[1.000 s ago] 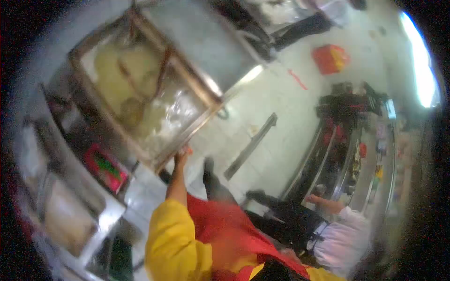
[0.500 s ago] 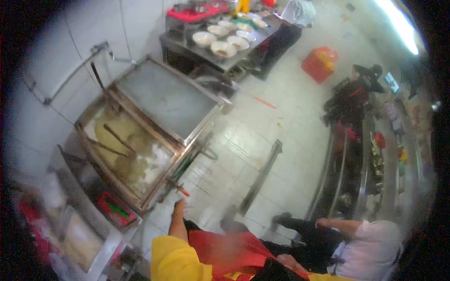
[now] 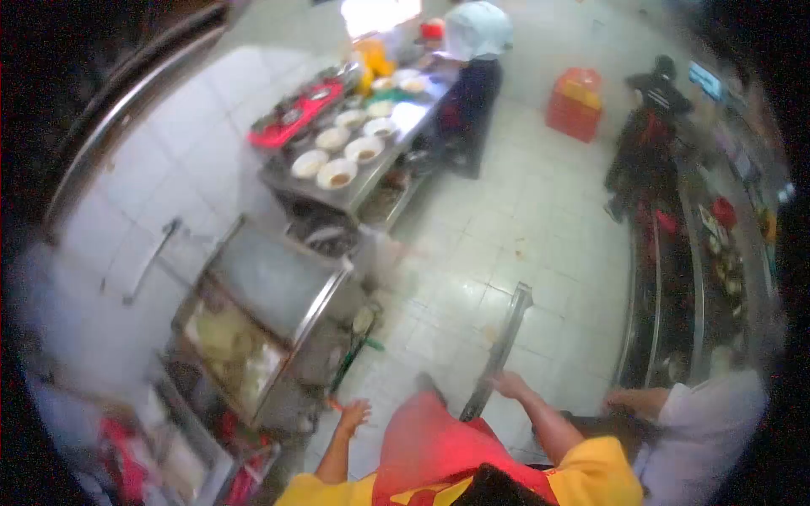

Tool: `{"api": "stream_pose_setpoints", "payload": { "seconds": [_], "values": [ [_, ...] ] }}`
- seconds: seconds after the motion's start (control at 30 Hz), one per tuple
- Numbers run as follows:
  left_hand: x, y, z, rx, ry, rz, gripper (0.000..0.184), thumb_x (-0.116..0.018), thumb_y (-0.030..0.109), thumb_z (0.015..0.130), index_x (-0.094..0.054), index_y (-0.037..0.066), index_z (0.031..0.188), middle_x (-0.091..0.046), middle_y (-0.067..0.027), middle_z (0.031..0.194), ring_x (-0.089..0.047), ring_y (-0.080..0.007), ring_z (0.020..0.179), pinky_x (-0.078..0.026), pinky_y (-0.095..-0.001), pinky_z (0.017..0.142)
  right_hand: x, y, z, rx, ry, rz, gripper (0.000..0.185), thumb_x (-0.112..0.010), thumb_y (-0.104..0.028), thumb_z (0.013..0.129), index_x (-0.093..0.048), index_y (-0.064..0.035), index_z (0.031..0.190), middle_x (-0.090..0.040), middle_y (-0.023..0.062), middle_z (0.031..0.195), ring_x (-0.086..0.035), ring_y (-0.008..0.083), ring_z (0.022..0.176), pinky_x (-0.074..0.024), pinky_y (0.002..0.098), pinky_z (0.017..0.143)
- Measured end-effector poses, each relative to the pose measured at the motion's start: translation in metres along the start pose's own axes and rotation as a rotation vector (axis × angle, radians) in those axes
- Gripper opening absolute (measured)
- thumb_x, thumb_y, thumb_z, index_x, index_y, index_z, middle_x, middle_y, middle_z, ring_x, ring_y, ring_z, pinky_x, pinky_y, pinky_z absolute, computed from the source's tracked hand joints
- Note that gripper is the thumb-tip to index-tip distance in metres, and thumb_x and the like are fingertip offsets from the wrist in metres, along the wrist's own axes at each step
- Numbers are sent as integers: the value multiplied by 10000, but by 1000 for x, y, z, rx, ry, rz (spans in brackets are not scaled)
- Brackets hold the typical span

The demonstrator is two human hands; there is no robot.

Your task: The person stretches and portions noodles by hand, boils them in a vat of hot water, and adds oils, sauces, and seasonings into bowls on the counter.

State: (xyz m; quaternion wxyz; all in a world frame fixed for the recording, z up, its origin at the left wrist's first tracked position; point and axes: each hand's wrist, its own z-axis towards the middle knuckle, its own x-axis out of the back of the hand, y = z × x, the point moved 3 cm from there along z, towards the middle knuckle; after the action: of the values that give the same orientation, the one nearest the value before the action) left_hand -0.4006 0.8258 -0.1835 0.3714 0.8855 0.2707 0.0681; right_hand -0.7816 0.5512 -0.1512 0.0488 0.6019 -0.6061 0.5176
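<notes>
My left hand (image 3: 354,415) is low in front of me, its fingers apart and nothing in it. Close by its thumb side is an orange-tipped handle (image 3: 335,405) at the front of the steaming cooker. My right hand (image 3: 509,385) hangs above the floor with loosely bent fingers, a little blurred; I see nothing in it. Below it runs a long metal strip (image 3: 506,333) along the tiles. The cooker has two square basins: a greyish steaming one (image 3: 274,274) and one with yellowish, foamy liquid (image 3: 228,341).
Several white bowls (image 3: 338,174) stand on a steel table (image 3: 274,174) beside a red tray (image 3: 268,137). A person in a white cap (image 3: 477,32) works there. Further back are a red bin (image 3: 574,114) and a person in dark clothes (image 3: 645,160). At my right is a white-sleeved person (image 3: 709,422).
My view has swung toward the bowls and the cooker sits lower left. My left hand has drawn back from the orange-tipped handle. My right arm has swung forward from my waist.
</notes>
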Motion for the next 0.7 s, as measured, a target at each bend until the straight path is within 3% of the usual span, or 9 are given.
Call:
{"api": "stream_pose_setpoints", "payload": {
  "seconds": [0.13,0.23,0.3,0.33,0.5,0.53,0.57,0.63,0.7],
  "values": [
    [-72,130,39,-218,-15,-4,332,-498,276,865,-490,39,1098,-585,-105,945,-587,-197,809,-467,-295,677,71,-36,112,313,78,38,407,-527,-404,775,-570,-55,980,-603,174,894,-560,364,840,-451,437,731],
    [-102,240,85,-202,-17,-161,289,-488,260,871,-501,39,1057,-578,-88,863,-573,-166,731,-449,-265,625,119,-37,174,172,83,-3,405,-555,-411,748,-577,-64,956,-606,167,901,-565,358,841,-450,442,722],
    [-123,321,112,-491,-19,-108,221,-482,238,876,-519,50,987,-554,-51,770,-537,-131,661,-418,-244,579,120,5,224,50,-141,-9,393,-554,-404,738,-583,-73,948,-608,162,905,-568,348,845,-449,446,727],
    [-139,358,111,-513,22,-182,198,-481,230,875,-525,54,956,-545,-37,745,-522,-123,641,-409,-235,573,163,-19,195,126,63,-46,360,-560,-370,738,-592,-77,943,-610,157,934,-579,339,847,-451,441,711],
    [-224,532,171,-630,-9,20,205,-474,228,877,-546,54,958,-554,-13,744,-525,-115,663,-411,-237,595,193,125,243,10,87,-7,429,-505,-456,766,-609,-78,941,-597,172,983,-572,349,887,-446,441,734],
    [-235,554,184,-648,-46,105,224,-474,233,878,-548,48,978,-561,-17,756,-529,-115,676,-417,-243,605,205,147,237,-149,-92,-185,353,-453,-412,800,-605,-130,949,-607,139,928,-571,339,861,-455,442,715],
    [-250,575,191,-648,-68,229,243,-480,239,877,-546,38,998,-568,-25,772,-532,-111,698,-422,-244,621,169,226,250,-222,-5,-241,320,-461,-373,796,-605,-101,884,-605,132,886,-570,344,811,-457,445,688],
    [-282,613,204,-674,-115,427,270,-496,226,869,-548,3,1012,-580,-40,799,-532,-99,736,-428,-238,657,122,348,243,57,-196,-717,248,-455,-268,809,-617,-106,903,-608,106,835,-586,290,741,-455,409,618],
    [-288,628,255,-811,-75,510,271,-506,214,858,-564,-7,1004,-580,-43,803,-526,-104,747,-425,-239,665,174,331,240,-247,-297,-345,254,-466,-284,810,-614,-97,900,-604,99,824,-579,267,728,-456,398,616]
  ]
}}
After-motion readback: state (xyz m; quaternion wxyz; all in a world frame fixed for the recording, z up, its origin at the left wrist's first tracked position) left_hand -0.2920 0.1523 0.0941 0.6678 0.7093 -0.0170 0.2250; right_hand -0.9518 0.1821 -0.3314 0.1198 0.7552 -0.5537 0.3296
